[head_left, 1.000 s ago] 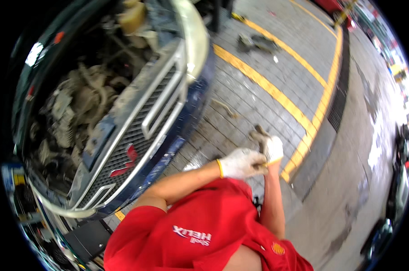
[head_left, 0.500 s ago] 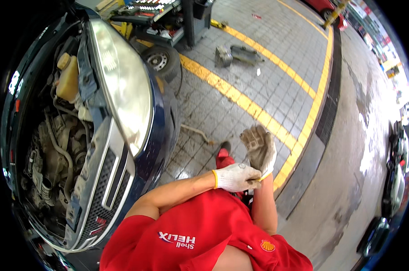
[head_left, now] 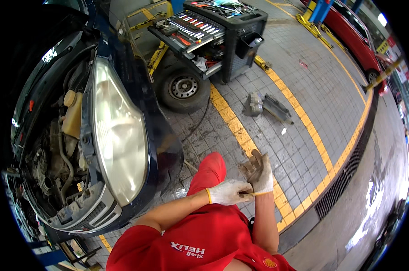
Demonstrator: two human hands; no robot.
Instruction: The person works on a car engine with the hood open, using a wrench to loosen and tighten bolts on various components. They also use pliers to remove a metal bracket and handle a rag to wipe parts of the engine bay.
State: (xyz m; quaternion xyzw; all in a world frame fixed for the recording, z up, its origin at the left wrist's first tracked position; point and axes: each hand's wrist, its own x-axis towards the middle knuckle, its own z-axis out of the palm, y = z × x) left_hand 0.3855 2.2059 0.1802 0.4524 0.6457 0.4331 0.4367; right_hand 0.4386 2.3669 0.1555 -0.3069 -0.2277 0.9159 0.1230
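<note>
Left hand point(head_left: 226, 193) on cuff point(head_left: 265, 193) of right glove point(head_left: 261, 180)

The yellow-edged cuff rings the base of my right hand point(head_left: 258, 174), immediately right of my left fingers point(head_left: 246, 191), which pinch together on its left edge. The right glove's long axis runs from cuff to tips, up and away from my body, leaning slightly left. My left hand comes in from the left, roughly crosswise to that axis. My right fingers point(head_left: 255, 161) stand apart, partly bent, with nothing visible between them. Car point(head_left: 121, 135) lies left of both hands.
</note>
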